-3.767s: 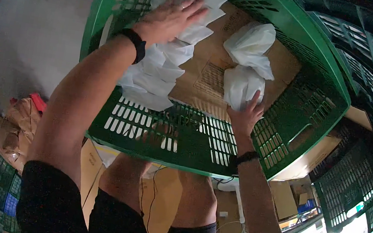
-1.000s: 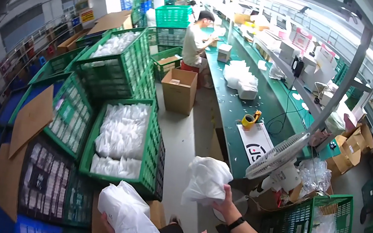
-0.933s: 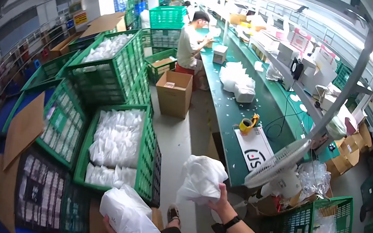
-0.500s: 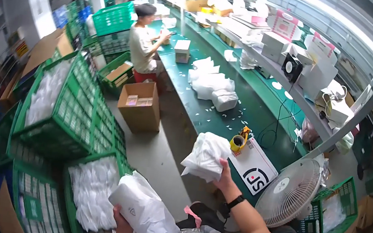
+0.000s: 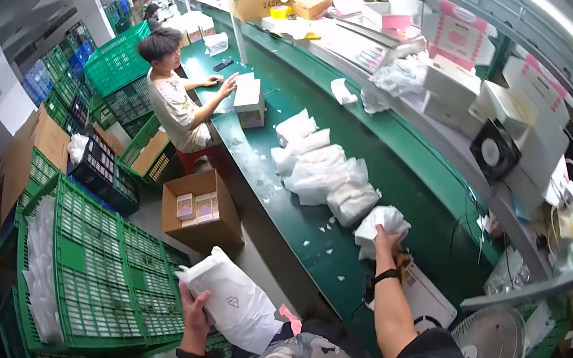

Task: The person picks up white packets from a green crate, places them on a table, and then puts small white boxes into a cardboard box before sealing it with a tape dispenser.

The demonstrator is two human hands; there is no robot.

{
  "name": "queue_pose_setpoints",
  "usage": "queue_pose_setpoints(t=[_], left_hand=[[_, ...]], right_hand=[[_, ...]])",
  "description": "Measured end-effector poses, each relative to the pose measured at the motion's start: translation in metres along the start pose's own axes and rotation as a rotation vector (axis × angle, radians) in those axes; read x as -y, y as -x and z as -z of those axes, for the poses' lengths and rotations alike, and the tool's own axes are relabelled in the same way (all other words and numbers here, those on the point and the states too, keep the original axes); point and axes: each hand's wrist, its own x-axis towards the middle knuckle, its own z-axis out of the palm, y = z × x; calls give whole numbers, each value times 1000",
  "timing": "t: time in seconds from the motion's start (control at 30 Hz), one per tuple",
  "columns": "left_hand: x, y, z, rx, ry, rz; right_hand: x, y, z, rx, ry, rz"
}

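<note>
My left hand (image 5: 195, 308) grips the edge of a white plastic bag (image 5: 240, 308) with a small printed mark, held up near my lap. My right hand (image 5: 388, 242) reaches out over the green worktable (image 5: 292, 236), closed on a white plastic-wrapped package (image 5: 381, 224). This package is at the near end of a row of several similar white wrapped packages (image 5: 328, 174) lying on the table. Whether it rests on the tabletop I cannot tell. What the wrappings hold is hidden.
A co-worker (image 5: 179, 98) sits across to the left, hands by a stack of boxes (image 5: 248, 102). An open carton (image 5: 203, 207) stands on the floor. Green crates (image 5: 107, 270) line my left. A fan (image 5: 496, 347) and a flat white box (image 5: 425, 298) are on my right.
My right hand has carried its wrapped package forward and right, to the row on the table. My left hand still holds the bag. The view has shifted, and the co-worker now touches the boxes.
</note>
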Motion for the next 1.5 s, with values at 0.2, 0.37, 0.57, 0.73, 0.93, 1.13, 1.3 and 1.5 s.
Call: queue_pose_setpoints(t=[0.2, 0.37, 0.57, 0.73, 0.93, 1.13, 1.3, 1.5], left_hand=[[4, -191, -17, 36, -230, -30], [36, -378, -44, 230, -574, -77], [23, -549, -163, 419, -1097, -198], [27, -680, -281, 529, -1282, -315], [95, -769, -339, 573, -1511, -352], [163, -776, -341, 724, -1507, -239], [190, -758, -333, 704, -1480, -416], [180, -748, -277, 669, -1342, -511]], right_hand=[[81, 38, -33, -114, 216, -190], [99, 34, -72, -109, 362, -139], [58, 34, -76, -182, 378, -66], [13, 102, -68, -428, 242, 239], [-31, 211, -99, -275, 176, -102], [-74, 269, -125, 30, -1, -363], [-92, 268, -140, 249, -161, -495], [-74, 211, -153, 385, -103, -399]])
